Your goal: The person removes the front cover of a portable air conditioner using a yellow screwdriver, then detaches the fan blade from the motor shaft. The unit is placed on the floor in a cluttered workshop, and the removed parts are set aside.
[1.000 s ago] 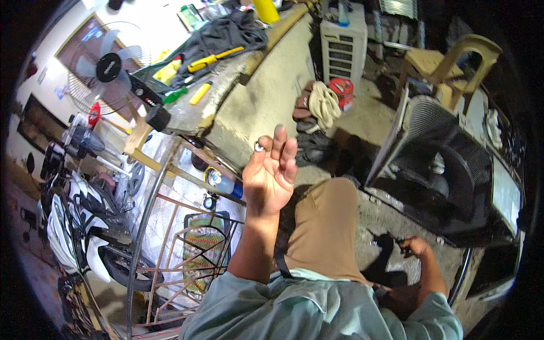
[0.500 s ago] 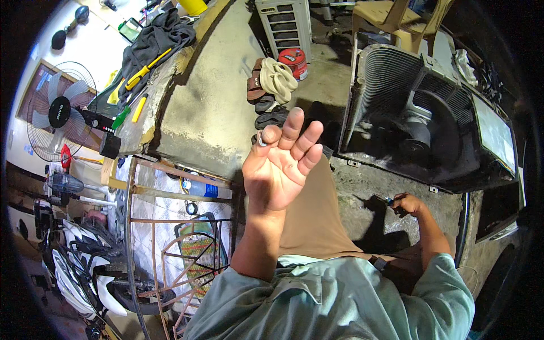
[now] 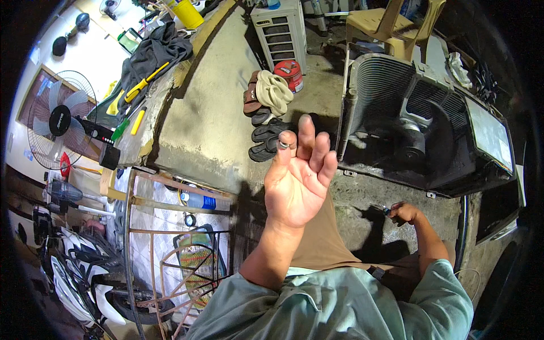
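Two bare hands show. The left hand (image 3: 299,184), palm up, pinches a small shiny piece (image 3: 284,145) between thumb and bent forefinger, its other three fingers raised and apart from it. The right hand (image 3: 403,212), above the concrete floor (image 3: 368,192), is curled round a small object (image 3: 387,211), too small to identify. Near the counter's (image 3: 160,109) edge lie a yellow screwdriver (image 3: 136,90), a green-handled tool (image 3: 120,129) and a yellow stick (image 3: 137,122). Beyond the right hand stands an open finned casing (image 3: 368,85).

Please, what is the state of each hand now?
Left hand: partly open, holding a small shiny piece in a pinch.
Right hand: closed on a small object, kind unclear.
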Demonstrator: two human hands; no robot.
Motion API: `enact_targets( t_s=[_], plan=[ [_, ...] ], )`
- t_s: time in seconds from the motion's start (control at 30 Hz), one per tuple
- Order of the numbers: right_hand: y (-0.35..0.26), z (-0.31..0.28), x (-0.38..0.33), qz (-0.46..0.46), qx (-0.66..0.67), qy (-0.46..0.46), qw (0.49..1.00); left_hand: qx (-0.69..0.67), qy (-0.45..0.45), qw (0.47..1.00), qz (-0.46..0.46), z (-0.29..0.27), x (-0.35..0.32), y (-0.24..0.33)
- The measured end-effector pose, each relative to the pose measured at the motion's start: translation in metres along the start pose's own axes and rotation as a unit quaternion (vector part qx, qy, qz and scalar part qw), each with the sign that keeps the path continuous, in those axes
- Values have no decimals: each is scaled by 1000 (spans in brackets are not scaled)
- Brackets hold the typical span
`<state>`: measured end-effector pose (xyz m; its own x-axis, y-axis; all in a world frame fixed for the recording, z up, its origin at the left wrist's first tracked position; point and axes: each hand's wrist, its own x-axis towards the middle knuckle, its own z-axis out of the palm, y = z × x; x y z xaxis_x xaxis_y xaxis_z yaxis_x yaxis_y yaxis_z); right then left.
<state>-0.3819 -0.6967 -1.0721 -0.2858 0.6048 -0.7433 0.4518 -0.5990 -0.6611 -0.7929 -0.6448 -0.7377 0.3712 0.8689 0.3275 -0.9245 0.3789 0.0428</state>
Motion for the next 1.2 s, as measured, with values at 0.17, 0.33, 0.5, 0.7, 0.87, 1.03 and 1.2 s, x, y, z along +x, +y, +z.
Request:
enact_targets(
  t_s=[0.17,0.33,0.5,0.7,0.87,1.03,1.2],
  plan=[
    [12,-4,7,26,18,-13,999,-54,-52,994,-74,-1,2,-2],
    [21,-8,14,-27,-116,-14,993,10,-87,990,-110,-1,8,-4],
    [24,-10,17,-27,-46,-34,998,21,-103,984,-145,-5,15,-5],
    [16,-7,13,-73,-53,27,996,75,-61,987,-130,-9,16,-9],
    [6,-3,3,25,34,22,999,128,-47,983,-126,-11,17,-6],
    [-5,0,-3,16,24,33,999,158,-26,981,-109,-10,16,-8],
    [-7,1,-5,45,42,18,998,172,85,978,-83,-6,21,-16]
  ],
)
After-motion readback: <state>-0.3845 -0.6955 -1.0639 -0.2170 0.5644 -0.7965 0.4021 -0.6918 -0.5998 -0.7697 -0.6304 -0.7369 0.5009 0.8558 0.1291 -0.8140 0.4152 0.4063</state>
